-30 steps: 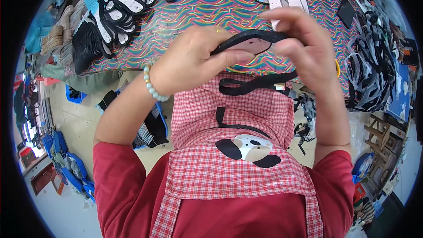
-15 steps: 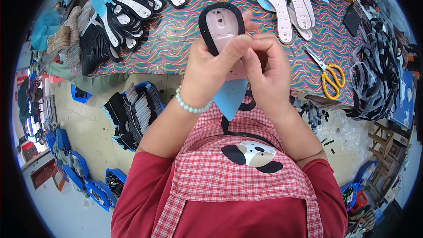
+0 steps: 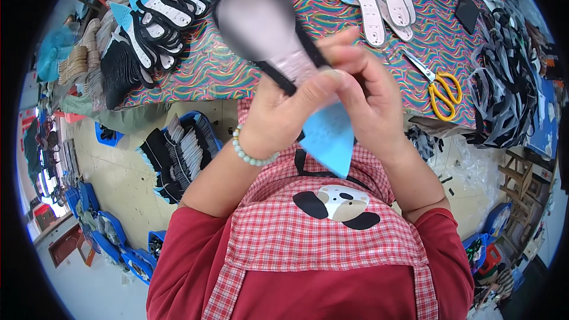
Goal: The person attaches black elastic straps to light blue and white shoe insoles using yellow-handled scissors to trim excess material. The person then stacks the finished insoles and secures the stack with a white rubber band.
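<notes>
Wavy multicoloured cloth [image 3: 204, 77] covers the worktable, whose far side runs off the upper edge, while dark lens corners swallow the ends of the room. Piles of similar pieces at the upper left [image 3: 157, 15] and upper right [image 3: 373, 15] overlap, with some tips cut off, so their number is hard to make out. Between the person's bare hands, raised in front of the table's near edge, is a sole-shaped piece [image 3: 289, 62]: rounded and pale pinkish at its far end, bordered in black, narrowing to a blue point tilted down over the red checked apron [image 3: 326, 255]. Its rounded end is smeared, so surface details there are lost; its middle disappears under the thumbs. The left hand [image 3: 272, 106] grasps it, thumb on top, fingers hidden behind. The right hand [image 3: 373, 98] is bent at its right side, thumb tip by the left thumb; whether it pinches the edge I cannot tell. Yellow-handled scissors [image 3: 435, 83] lie open to the right, near a tangled heap of black strips [image 3: 507, 92].
</notes>
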Available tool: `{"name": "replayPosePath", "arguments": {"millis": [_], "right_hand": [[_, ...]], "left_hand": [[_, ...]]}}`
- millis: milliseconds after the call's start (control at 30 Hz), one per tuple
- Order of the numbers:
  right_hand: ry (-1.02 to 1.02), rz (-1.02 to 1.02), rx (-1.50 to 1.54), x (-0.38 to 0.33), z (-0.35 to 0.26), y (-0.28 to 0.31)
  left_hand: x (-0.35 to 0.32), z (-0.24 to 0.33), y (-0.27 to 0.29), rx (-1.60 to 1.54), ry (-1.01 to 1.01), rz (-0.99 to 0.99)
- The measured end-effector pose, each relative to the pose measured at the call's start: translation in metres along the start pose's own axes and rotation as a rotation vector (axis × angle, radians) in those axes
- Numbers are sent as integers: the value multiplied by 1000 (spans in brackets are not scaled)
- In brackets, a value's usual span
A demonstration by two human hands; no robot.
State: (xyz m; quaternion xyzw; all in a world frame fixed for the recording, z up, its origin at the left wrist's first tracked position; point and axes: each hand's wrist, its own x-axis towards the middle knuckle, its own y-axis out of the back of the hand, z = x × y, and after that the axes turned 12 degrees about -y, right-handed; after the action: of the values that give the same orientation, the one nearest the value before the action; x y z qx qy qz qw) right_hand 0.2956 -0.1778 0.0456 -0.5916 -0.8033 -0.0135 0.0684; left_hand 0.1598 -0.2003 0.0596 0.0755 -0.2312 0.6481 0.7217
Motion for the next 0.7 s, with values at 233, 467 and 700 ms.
{"name": "replayPosePath", "arguments": {"millis": [233, 467, 700], "right_hand": [[-251, -31, -164, -20, 17, -1], [47, 60, -335, -12, 20, 6], [-146, -72, -370, -40, 35, 1]], "left_hand": [[-17, -6, 7, 12, 141, 311], [-5, -10, 7, 207, 175, 65], [-18, -8, 43, 161, 402, 109]]}}
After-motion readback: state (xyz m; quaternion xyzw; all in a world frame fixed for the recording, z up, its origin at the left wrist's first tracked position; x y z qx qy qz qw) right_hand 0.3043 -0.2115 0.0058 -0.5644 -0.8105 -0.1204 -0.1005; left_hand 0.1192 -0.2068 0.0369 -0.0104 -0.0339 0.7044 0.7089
